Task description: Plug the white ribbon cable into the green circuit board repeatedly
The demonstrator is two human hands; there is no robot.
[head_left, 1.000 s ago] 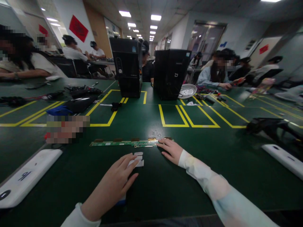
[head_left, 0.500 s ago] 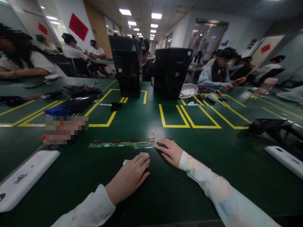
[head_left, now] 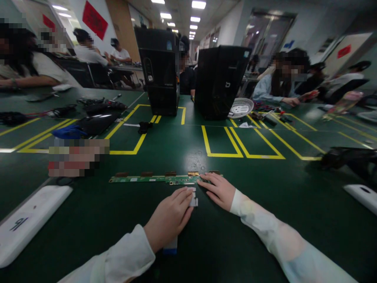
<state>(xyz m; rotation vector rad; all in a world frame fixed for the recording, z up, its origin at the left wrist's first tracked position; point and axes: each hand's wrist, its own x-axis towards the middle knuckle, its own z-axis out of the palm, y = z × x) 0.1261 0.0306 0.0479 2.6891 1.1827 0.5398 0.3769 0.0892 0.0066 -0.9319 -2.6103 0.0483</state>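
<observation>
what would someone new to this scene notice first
Probably the two black computer towers standing upright side by side at the far middle of the green table. Nearer, a long, narrow green circuit board lies crosswise, the right hand on its right end. Just below it, the left hand rests over a small white piece.
</observation>
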